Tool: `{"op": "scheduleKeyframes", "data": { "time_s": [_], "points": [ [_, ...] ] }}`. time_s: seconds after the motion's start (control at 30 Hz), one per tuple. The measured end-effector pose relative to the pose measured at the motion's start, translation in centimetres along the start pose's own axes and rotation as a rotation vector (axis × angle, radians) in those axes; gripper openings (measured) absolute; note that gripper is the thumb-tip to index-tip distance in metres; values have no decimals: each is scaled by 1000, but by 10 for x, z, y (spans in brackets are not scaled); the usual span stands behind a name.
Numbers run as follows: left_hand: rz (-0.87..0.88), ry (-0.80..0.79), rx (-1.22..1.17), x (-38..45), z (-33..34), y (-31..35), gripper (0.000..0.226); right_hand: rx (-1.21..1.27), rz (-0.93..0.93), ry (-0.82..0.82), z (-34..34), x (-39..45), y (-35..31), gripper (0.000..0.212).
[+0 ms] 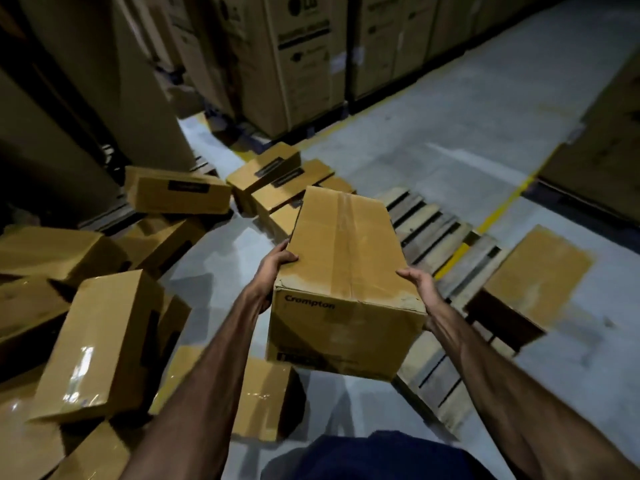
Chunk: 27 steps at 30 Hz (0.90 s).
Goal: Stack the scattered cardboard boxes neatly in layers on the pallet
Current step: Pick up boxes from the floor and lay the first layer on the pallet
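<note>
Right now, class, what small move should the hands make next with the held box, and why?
Probably carry the box forward and lower it onto the pallet. Both hands, left and right, grip its sides, it hangs in the air, and bare slats lie just ahead.

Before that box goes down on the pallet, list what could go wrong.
1. The left hand and right hand hold the Crompton box only at its near end, so the far end could dip or slip from the grip.
2. The loose boxes lie scattered by the feet, a likely tripping hazard.
3. The pallet has gaps between its slats, so a box edge might catch or sit tilted.
</note>
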<state>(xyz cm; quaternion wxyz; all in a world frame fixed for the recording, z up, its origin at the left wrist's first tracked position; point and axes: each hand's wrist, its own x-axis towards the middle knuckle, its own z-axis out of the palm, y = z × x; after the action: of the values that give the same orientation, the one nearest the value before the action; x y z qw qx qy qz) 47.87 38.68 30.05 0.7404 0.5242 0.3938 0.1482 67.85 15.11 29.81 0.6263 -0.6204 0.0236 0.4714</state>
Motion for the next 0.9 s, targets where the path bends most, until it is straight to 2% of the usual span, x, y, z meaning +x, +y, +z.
{"op": "scheduleKeyframes", "data": {
  "time_s": [0.07,0.13,0.23,0.43,0.57,0.7,0.73,0.8,0.9],
  "points": [
    [-32,-25,-12,17,30,-3,82,28,8,22,-33,14,-3,40],
    [-51,-55,-5,31,55,-5,89,34,24,47,-56,17,-9,39],
    [-56,-152,30,47,96,-1,80,69,24,91,-92,21,-18,27],
    [-98,-246,105,96,144,13,65,140,34,202,-127,55,-31,42],
    [-143,-335,127,150,168,21,38,131,10,256,-144,90,-32,35],
    [-189,-436,150,218,184,22,67,193,4,280,-202,187,3,65],
    [-194,-461,167,243,187,19,73,209,20,288,-198,194,-7,70],
    [-215,-488,223,286,195,20,78,238,24,361,-185,202,-28,63],
    [-242,-586,246,357,216,23,51,218,51,454,-158,216,-72,35]
  ]
}}
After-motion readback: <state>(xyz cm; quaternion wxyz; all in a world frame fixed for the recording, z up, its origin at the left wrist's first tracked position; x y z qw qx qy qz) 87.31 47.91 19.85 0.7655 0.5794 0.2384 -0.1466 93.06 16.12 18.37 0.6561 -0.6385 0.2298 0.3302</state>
